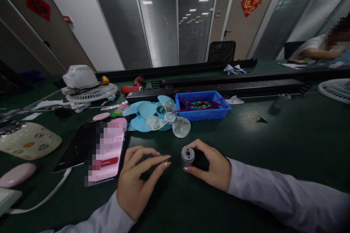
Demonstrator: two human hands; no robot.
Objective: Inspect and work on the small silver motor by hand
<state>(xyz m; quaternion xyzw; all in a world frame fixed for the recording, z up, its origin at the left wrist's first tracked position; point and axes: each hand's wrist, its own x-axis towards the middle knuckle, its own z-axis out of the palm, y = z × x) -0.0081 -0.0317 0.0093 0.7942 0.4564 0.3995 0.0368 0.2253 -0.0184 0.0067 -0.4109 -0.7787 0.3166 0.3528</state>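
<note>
A small silver-grey cylinder that looks like a metal motor [188, 157] stands upright on the dark green table, its round end with holes facing up. My right hand [210, 164] grips it from the right, thumb in front and fingers behind. To its left, my left hand [142, 174] pinches thumb and forefinger together. Between those fingertips shows a tiny yellowish speck, too small to name. A narrow gap separates the left fingertips from the metal cylinder.
Blue and greyish fan blades [147, 111] lie beyond my hands, beside a blue bin [203, 114] of wires and circuit boards. A phone [109, 153] and tablet [78, 145] lie left. Behind are a fan [82, 78], a red drill [133, 86] and black rails [246, 86]. A person sits far right.
</note>
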